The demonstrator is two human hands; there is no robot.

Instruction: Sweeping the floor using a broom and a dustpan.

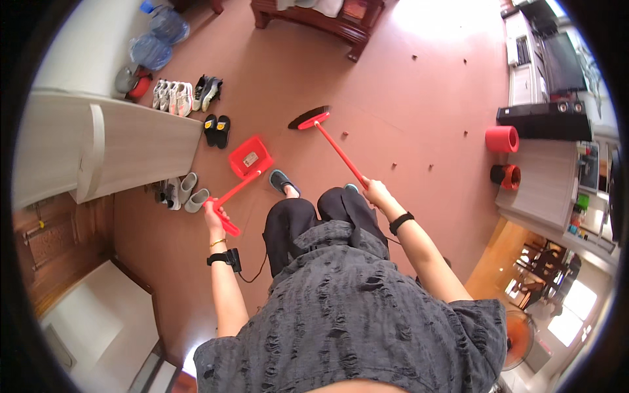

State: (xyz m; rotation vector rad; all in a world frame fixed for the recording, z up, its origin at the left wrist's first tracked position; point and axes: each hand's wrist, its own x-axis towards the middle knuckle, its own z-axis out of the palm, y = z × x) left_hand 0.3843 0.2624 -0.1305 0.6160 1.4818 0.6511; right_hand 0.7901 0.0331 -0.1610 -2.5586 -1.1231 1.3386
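Right of the long-handled dustpan [251, 157] the left hand [215, 215] grips, the right hand [375, 192] clasps the broom [340, 153]; best keep bristles [301, 118] flat.

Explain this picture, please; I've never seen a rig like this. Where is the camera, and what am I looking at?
There's no machine at work here, just a person's bare hands. The single view comes from a wide fisheye camera worn on the head, looking down, so straight edges bend. The left hand holds a red dustpan; the right hand holds a red-handled broom. Small lumps lie scattered on the reddish floor, too small to identify. Shoes stand near the pale cabinet at left.
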